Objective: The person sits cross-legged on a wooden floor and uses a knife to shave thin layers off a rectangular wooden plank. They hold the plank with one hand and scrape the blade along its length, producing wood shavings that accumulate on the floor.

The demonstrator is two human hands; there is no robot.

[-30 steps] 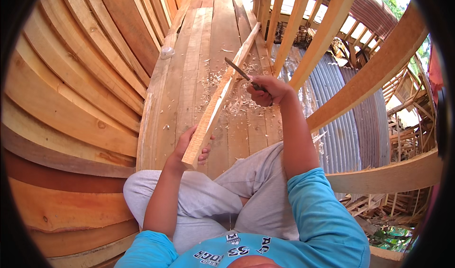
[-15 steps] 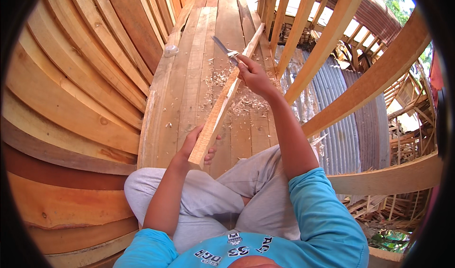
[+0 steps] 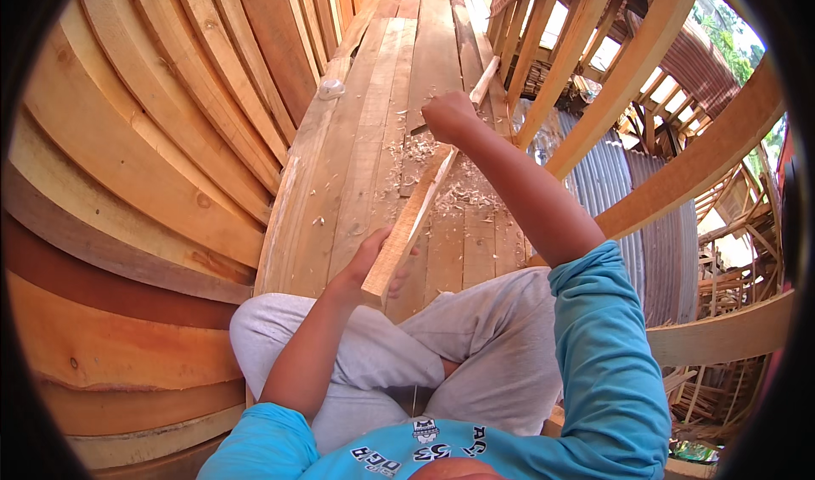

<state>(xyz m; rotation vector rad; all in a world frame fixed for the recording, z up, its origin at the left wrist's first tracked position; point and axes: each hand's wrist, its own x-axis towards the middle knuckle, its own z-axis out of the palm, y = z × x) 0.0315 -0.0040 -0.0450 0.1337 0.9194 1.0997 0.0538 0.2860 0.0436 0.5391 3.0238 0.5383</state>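
A long squared wooden stick (image 3: pixel 406 221) slants away from my lap over the plank floor. Its near end is square-cut, and pale carved faces show further along it. My left hand (image 3: pixel 367 258) is closed round the stick close to that near end, with fingertips showing on the right side. Across the stick's far part, my right hand (image 3: pixel 450 117) makes a fist round a knife (image 3: pixel 418 129). Only a short dark piece of its blade shows; the handle is hidden in the fist. Curled wood shavings (image 3: pixel 463 196) lie on the floor beneath the stick.
Upright boards (image 3: pixel 161 166) wall the left side. Slatted wooden rails (image 3: pixel 586 64) stand on the right, with corrugated metal sheet (image 3: pixel 607 187) beyond them. A small clear plastic container (image 3: pixel 331 89) sits on the plank floor (image 3: pixel 340 166) by the boards. My crossed legs (image 3: pixel 475 327) are close below.
My right hand has turned over into a fist, so the knife blade, plainly visible before, is mostly hidden. The wood curl at the blade no longer shows. The whole view has shifted slightly.
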